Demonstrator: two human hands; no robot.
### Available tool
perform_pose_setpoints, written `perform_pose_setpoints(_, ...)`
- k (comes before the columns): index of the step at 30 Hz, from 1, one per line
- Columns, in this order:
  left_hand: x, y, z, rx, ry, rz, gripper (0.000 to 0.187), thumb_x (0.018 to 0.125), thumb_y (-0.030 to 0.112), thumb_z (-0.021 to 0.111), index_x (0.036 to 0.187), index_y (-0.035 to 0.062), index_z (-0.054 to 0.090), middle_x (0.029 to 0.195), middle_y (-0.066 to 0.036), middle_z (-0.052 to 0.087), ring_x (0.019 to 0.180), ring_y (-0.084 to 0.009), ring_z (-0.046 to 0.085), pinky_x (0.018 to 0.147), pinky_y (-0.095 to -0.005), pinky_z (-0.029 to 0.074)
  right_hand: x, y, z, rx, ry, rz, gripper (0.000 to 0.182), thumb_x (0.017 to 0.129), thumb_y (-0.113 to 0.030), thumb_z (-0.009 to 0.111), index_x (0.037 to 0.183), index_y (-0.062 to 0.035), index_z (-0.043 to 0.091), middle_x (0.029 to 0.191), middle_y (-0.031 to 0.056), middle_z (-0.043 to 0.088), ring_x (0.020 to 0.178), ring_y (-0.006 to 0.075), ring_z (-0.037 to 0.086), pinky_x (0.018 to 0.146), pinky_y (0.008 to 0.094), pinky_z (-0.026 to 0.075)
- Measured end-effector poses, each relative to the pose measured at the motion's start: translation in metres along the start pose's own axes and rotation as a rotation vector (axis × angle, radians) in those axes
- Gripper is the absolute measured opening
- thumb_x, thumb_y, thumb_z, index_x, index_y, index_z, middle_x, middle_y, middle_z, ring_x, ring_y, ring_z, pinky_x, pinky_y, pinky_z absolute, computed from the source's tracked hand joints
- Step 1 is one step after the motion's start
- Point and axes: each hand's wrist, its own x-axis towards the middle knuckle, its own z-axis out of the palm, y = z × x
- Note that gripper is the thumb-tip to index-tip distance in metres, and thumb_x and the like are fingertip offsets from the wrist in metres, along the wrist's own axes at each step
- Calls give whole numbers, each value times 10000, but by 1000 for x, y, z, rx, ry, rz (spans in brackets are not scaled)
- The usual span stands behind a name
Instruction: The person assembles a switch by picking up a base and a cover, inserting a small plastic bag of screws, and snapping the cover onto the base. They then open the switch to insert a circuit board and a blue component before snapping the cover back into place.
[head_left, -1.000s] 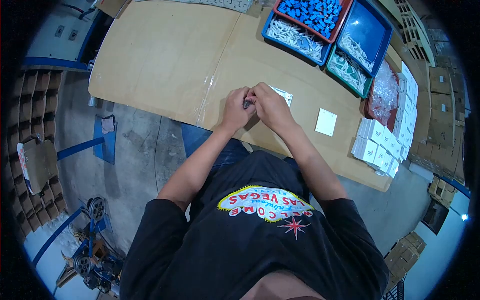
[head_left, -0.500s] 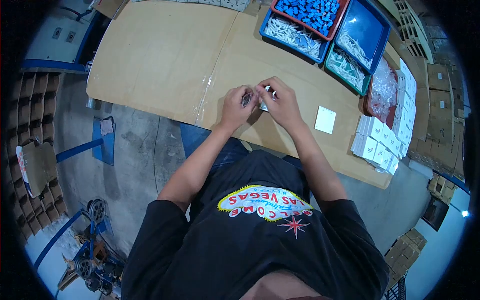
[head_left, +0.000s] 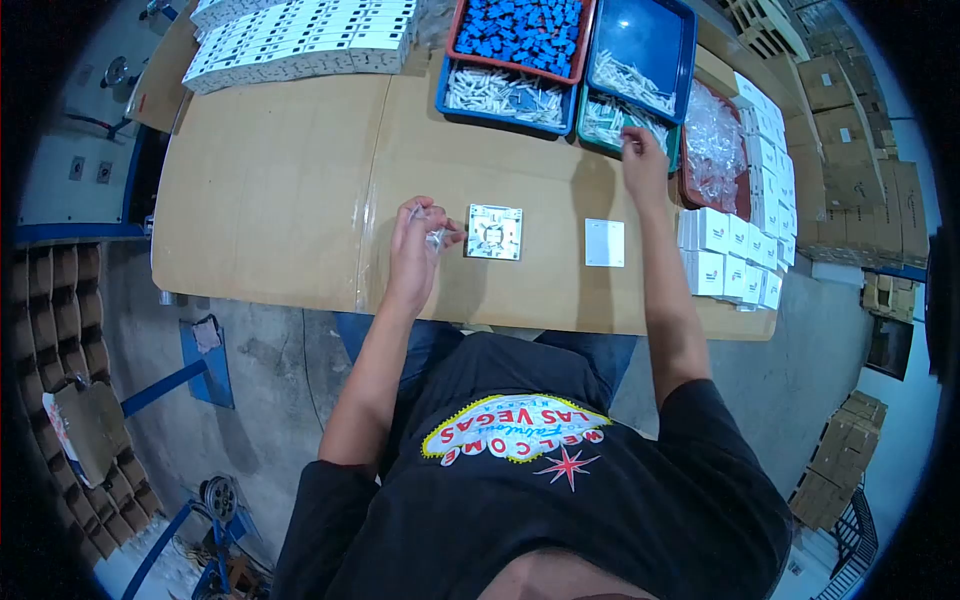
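Observation:
My left hand (head_left: 413, 248) is closed on a small crumpled clear plastic bag (head_left: 437, 237), just above the cardboard surface. Close by on the right lies a square switch-like plate (head_left: 494, 232), its metal and white inner side facing up. My right hand (head_left: 645, 160) reaches over the front of a green tray (head_left: 672, 160) holding white plastic plugs (head_left: 610, 122). Its fingers are curled together at the tray's edge; what they pinch, if anything, is too small to make out. A flat white square plate (head_left: 604, 243) lies between the two forearms.
A red tray of blue parts (head_left: 520, 35) rests over a blue tray (head_left: 450, 112) of white plugs. Another blue tray (head_left: 640, 30) overlaps the green one. Clear bags (head_left: 712, 150) fill a red bin. White boxes are stacked at right (head_left: 735, 250) and back left (head_left: 300, 45).
My hands have parted. The square switch-like plate now lies on the cardboard, my left hand keeps the plastic bag, and my right hand has moved away to the green tray. The view has shifted.

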Motion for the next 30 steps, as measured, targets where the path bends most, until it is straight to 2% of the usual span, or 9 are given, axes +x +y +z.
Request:
perform_pose_setpoints(8, -14, 43, 27, -273, -191, -270, 411, 1095, 319, 481, 1371, 20, 546, 1369, -181, 609, 1317, -368, 573, 1120, -535, 477, 58, 65, 17, -402, -27, -87, 220, 945, -212, 678, 1116, -90, 743, 985, 198, 732, 918, 377, 707, 817, 468, 548)
perform_pose_setpoints(14, -26, 57, 32, -333, -152, -237, 431, 1093, 316, 501, 1383, -1, 536, 1379, -172, 604, 1321, -367, 574, 1110, -536, 492, 73, 77, 26, -363, -87, -30, 209, 926, -226, 699, 1078, -96, 758, 1003, 204, 737, 955, 397, 702, 830, 460, 547)
perform_pose_setpoints(19, -33, 59, 29, -274, -126, -241, 400, 1087, 313, 527, 1361, 23, 554, 1226, -117, 668, 1176, -289, 655, 1092, -489, 503, 62, 57, -2, -166, 89, 6, 246, 912, -226, 742, 1088, -54, 745, 1015, 149, 767, 917, 299, 739, 799, 395, 557)
perform_pose_setpoints(20, -36, 63, 31, -171, -185, -229, 408, 1083, 328, 540, 1330, 5, 567, 1180, -113, 671, 1111, -261, 663, 1038, -445, 526, 57, 51, -6, -20, 110, -30, 245, 923, -209, 759, 1104, -44, 742, 956, 81, 765, 839, 171, 711, 753, 325, 546)
perform_pose_setpoints(22, -38, 73, 40, -66, -253, -216, 420, 1079, 343, 553, 1300, -12, 579, 1133, -109, 674, 1046, -234, 672, 983, -401, 549, 31, 4, -20, 125, 53, -25, 232, 932, -194, 761, 1107, -44, 743, 926, 47, 746, 801, 121, 667, 727, 283, 522)
perform_pose_setpoints(24, -44, 78, 50, 673, -414, 81, 401, 1093, 355, 512, 1249, -6, 587, 1070, -106, 670, 1006, -233, 664, 970, -398, 535, 1, -27, -28, 246, -47, -22, 213, 945, -173, 762, 1110, -40, 746, 880, -13, 704, 742, 46, 578, 683, 219, 470)
perform_pose_setpoints(25, -42, 77, 51, 674, -425, 78, 401, 1093, 355, 512, 1249, -6, 587, 1070, -106, 670, 1006, -233, 664, 970, -398, 535, -8, -34, -30, 230, -81, -39, 206, 950, -166, 761, 1110, -37, 747, 864, -38, 682, 721, 20, 534, 664, 196, 442)
perform_pose_setpoints(27, -33, 78, 51, -26, -707, -67, 431, 1106, 380, 432, 1232, -1, 586, 1042, -128, 670, 1039, -268, 666, 1008, -429, 517, -21, -43, -32, 258, -111, 41, 222, 958, -136, 753, 1145, -18, 735, 938, -18, 691, 792, 30, 571, 716, 187, 453)
perform_pose_setpoints(30, -27, 73, 66, -314, -596, -197, 481, 1104, 394, 365, 1242, -13, 581, 1079, -161, 672, 1071, -297, 664, 1053, -462, 494, -29, -53, -33, 401, -125, 61, 204, 963, -119, 744, 1136, -11, 736, 947, -32, 689, 793, 24, 560, 720, 179, 444)
